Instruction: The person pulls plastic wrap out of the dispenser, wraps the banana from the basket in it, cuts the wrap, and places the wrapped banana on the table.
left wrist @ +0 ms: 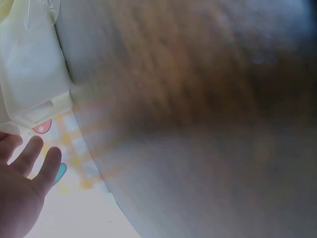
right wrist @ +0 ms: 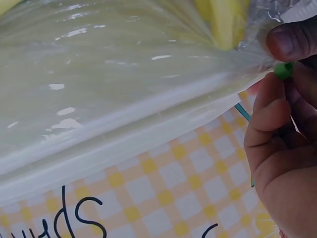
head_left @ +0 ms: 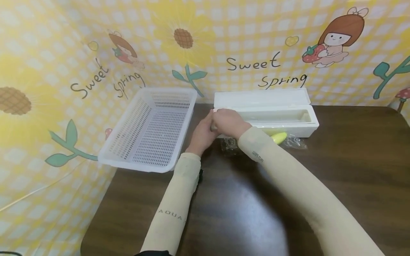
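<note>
Near the back edge of the dark table (head_left: 352, 160), the head view shows the left hand (head_left: 202, 133) and right hand (head_left: 230, 122) meeting at the left end of a long white box (head_left: 304, 132), its lid (head_left: 262, 97) raised against the patterned cloth (head_left: 243, 35). Along the box's front lie clear plastic film (head_left: 296, 142) and a yellow oblong piece (head_left: 279, 138); a white basket (head_left: 134, 166) fills the table's back left corner. From the left wrist, some of the left hand's fingers reach out loosely beside the box's end, but the thumb is out of sight, so I cannot tell whether it grips anything. From the right wrist, the film spreads over pale material, with yellow showing through near a puckered corner, where the right hand appears to pinch a small green bit (right wrist: 284, 70). The film should be light, limp and slippery, liable to slide under flat fingers; that gathered corner looks the surest hold. How firm the yellow piece is, I cannot tell; its middle would likely suit a gentle grip.
</note>
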Tool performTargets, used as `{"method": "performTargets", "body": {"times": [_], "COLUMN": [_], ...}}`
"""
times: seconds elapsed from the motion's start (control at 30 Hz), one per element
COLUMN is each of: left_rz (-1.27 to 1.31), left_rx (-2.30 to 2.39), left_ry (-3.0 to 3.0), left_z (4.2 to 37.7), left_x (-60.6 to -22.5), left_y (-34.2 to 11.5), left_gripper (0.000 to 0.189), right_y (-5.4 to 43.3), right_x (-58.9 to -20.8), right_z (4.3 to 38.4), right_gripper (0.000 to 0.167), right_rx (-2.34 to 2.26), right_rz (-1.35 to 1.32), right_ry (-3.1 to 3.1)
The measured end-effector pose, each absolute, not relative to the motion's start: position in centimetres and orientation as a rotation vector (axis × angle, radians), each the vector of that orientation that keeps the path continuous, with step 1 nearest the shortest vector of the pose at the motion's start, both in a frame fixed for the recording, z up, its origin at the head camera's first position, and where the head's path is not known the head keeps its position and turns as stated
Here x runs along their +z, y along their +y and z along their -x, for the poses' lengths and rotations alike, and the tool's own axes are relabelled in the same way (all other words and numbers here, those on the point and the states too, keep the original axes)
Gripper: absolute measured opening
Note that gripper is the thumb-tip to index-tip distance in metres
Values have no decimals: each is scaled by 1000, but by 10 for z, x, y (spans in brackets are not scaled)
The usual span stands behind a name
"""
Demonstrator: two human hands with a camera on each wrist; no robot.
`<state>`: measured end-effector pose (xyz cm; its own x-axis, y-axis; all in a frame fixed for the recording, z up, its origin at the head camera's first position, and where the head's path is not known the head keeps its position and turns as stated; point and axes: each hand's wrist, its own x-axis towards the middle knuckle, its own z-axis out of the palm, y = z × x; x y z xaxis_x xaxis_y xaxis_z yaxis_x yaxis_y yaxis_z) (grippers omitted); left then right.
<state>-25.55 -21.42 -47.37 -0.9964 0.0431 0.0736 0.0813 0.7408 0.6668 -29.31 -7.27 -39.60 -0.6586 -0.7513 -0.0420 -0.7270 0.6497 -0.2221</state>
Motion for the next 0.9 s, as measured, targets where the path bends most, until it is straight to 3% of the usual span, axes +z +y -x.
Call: {"method": "performTargets", "body": {"times": [0.53, 0.9], "left_rz": [113, 155], "left_rx": [-870, -774], "left_ry": [-2946, -2970], "left_z": [257, 253], "left_x": [-473, -469], "left_y": [-215, -216], "left_gripper": [72, 73], "right_y": [-67, -66], "right_x": [-396, -395], "right_z": [294, 293], "right_gripper": [26, 24], "right_rx": [-227, -199], "right_rz": [1215, 1241], "right_ry": [2755, 2751]}}
